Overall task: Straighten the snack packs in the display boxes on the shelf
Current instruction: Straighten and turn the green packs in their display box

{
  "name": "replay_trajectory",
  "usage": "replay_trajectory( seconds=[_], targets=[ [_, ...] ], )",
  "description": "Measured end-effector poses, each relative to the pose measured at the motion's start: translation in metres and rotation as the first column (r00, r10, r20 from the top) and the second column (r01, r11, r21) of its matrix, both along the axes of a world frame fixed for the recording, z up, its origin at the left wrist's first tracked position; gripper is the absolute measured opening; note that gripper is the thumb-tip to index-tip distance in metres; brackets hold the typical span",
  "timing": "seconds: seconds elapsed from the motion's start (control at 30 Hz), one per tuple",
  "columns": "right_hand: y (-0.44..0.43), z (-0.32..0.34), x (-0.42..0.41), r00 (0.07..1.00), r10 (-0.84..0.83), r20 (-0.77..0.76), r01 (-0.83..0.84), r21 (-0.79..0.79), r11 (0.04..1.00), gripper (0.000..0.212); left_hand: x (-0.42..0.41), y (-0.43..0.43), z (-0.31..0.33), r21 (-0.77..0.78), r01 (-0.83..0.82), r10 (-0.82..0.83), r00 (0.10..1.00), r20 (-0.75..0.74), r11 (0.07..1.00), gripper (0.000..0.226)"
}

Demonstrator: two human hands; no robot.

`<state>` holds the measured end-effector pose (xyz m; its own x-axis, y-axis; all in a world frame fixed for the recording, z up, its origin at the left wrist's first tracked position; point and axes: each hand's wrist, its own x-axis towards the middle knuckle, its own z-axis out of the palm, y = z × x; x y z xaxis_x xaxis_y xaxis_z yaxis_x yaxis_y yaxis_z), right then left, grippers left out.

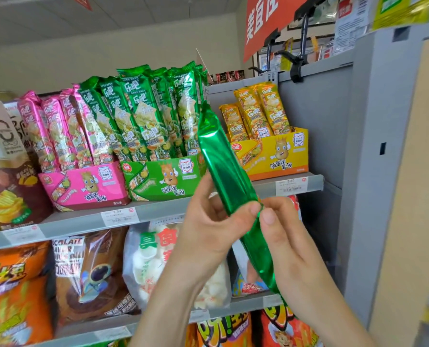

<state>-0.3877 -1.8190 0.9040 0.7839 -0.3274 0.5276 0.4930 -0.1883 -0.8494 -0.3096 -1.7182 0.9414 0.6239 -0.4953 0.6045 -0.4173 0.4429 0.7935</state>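
Observation:
A long shiny green snack pack [223, 166] is held tilted in front of the shelf, its plain back facing me. My left hand [208, 226] grips its middle with thumb and fingers. My right hand [281, 244] holds its lower half, thumb pressed against the foil. Behind it on the top shelf stand three display boxes: a pink box [88, 186] with pink packs, a green box [163, 179] full of upright green packs [143, 113], and a yellow box [278, 156] holding a few yellow packs [256, 113].
A grey shelf upright [358, 171] and a beige panel close off the right side. Price tags [119, 216] line the shelf edge. Brown chip bags [8, 186] stand at far left. Lower shelves carry orange, brown and clear snack bags. A red sign [266, 18] hangs overhead.

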Motion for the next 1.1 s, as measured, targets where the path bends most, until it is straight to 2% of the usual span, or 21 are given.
replay_trajectory(
  seconds=[0.1,0.2,0.27,0.37,0.43,0.53,0.63,0.7,0.8,0.87,1.0,1.1],
  targets=[
    [0.002,0.0,0.0,0.999,-0.045,0.006,0.045,0.035,0.998,0.042,-0.006,0.0,-0.01,0.053,-0.011,0.012,1.0,-0.027,0.999,0.049],
    [0.003,0.0,0.0,1.0,-0.016,-0.018,0.017,0.067,0.998,0.039,-0.007,0.001,-0.014,0.018,-0.072,0.073,0.995,-0.068,0.997,0.058],
    [0.0,-0.001,-0.001,0.996,0.079,-0.045,-0.075,0.092,0.993,0.036,-0.008,0.001,-0.014,-0.027,-0.128,0.125,0.987,-0.099,0.991,0.061],
    [-0.007,-0.001,-0.008,0.955,0.29,-0.061,-0.278,0.148,0.949,0.03,-0.005,0.007,-0.012,-0.136,-0.174,0.153,0.976,-0.154,0.975,0.054],
    [-0.011,-0.005,-0.013,0.925,0.374,-0.061,-0.359,0.172,0.917,0.041,-0.002,0.011,-0.01,-0.188,-0.186,0.156,0.974,-0.164,0.964,0.049],
    [-0.014,-0.013,-0.017,0.923,0.38,-0.066,-0.367,0.15,0.918,0.057,-0.003,0.012,-0.012,-0.233,-0.183,0.148,0.976,-0.163,0.955,0.038],
    [-0.013,-0.019,-0.019,0.959,0.279,-0.041,-0.275,0.083,0.958,0.056,-0.005,0.009,-0.016,-0.293,-0.167,0.108,0.972,-0.207,0.941,0.025],
    [-0.011,-0.023,-0.021,0.993,0.118,-0.028,-0.119,-0.001,0.993,0.057,-0.008,0.008,-0.017,-0.313,-0.164,0.097,0.971,-0.218,0.936,0.026],
    [-0.007,-0.024,-0.024,0.995,-0.097,0.007,0.097,-0.155,0.983,0.051,-0.011,0.008,-0.018,-0.318,-0.172,0.101,0.969,-0.227,0.932,0.023],
    [-0.004,-0.022,-0.025,0.988,-0.141,0.068,0.151,-0.178,0.972,0.044,-0.012,0.008,-0.018,-0.322,-0.171,0.089,0.963,-0.253,0.931,0.023],
    [0.0,-0.02,-0.026,0.979,-0.168,0.119,0.184,-0.137,0.973,0.043,-0.015,0.01,-0.019,-0.346,-0.116,-0.006,0.943,-0.332,0.931,0.021],
    [0.003,-0.018,-0.027,0.963,-0.229,0.139,0.248,-0.144,0.958,0.045,-0.015,0.01,-0.022,-0.338,-0.121,-0.043,0.897,-0.441,0.933,0.039]
  ],
)
